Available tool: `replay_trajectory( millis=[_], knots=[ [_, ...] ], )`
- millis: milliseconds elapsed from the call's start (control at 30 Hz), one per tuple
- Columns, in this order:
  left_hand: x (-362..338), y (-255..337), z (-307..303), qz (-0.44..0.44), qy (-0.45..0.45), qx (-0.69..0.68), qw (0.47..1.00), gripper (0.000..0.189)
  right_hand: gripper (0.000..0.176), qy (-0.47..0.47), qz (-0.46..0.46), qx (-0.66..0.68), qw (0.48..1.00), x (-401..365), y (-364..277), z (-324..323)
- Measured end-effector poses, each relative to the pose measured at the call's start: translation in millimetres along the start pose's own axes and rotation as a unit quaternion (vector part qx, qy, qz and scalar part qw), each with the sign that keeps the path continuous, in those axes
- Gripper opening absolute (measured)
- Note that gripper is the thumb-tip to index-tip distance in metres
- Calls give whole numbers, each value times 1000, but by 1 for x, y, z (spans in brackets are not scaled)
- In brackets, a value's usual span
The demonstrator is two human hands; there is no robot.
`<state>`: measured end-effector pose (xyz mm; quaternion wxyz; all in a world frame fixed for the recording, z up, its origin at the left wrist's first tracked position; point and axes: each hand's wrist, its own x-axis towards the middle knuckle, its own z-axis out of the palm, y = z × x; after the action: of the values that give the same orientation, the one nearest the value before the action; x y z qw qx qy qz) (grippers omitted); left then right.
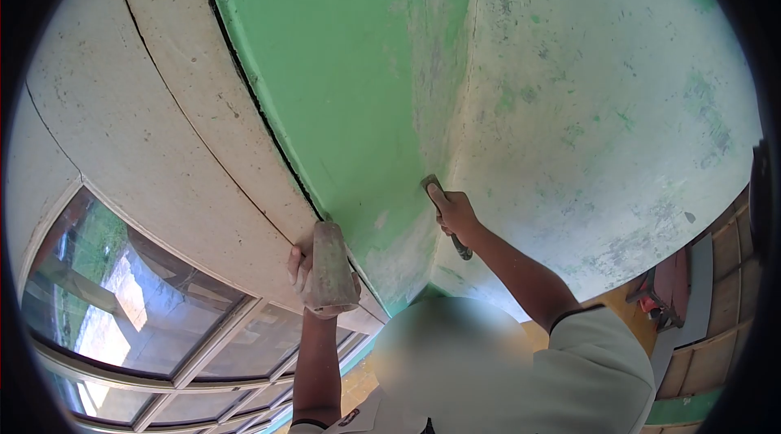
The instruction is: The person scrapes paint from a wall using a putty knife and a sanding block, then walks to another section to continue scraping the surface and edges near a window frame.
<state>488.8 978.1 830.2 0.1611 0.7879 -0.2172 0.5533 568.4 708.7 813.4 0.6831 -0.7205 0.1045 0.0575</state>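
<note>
My left hand is wrapped round a grey, dusty, tapered container, held up by the edge where the green wall strip meets the white boards. To the right, my right hand grips a scraper by its handle, with the blade end near the green wall. Bare grey and whitish patches show along the corner beside the green paint. The blade's exact contact with the wall is hard to make out.
A worn whitish wall with green flecks fills the right side. Windows with pale frames are at the lower left. Dark gaps run between the white boards. A reddish piece of furniture stands at the lower right.
</note>
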Motion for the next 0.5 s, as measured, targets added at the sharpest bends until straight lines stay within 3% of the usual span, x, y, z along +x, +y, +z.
replay_trajectory(
  millis=[133,200,300,367,500],
  knots=[
    [1,1,0,15,8,12,1000,36,53,14,-13,19,1000,-5,34,-15],
    [2,0,1,17,17,10,1000,36,53,44,56,-28,997,-18,63,-19],
    [-3,-1,3,21,19,8,1000,41,53,40,73,-52,995,-21,81,-12],
    [-4,0,4,27,11,6,1000,46,52,39,-12,-52,998,-6,37,4],
    [4,0,2,15,12,23,1000,37,52,-4,-19,43,999,7,2,3]
  ],
)
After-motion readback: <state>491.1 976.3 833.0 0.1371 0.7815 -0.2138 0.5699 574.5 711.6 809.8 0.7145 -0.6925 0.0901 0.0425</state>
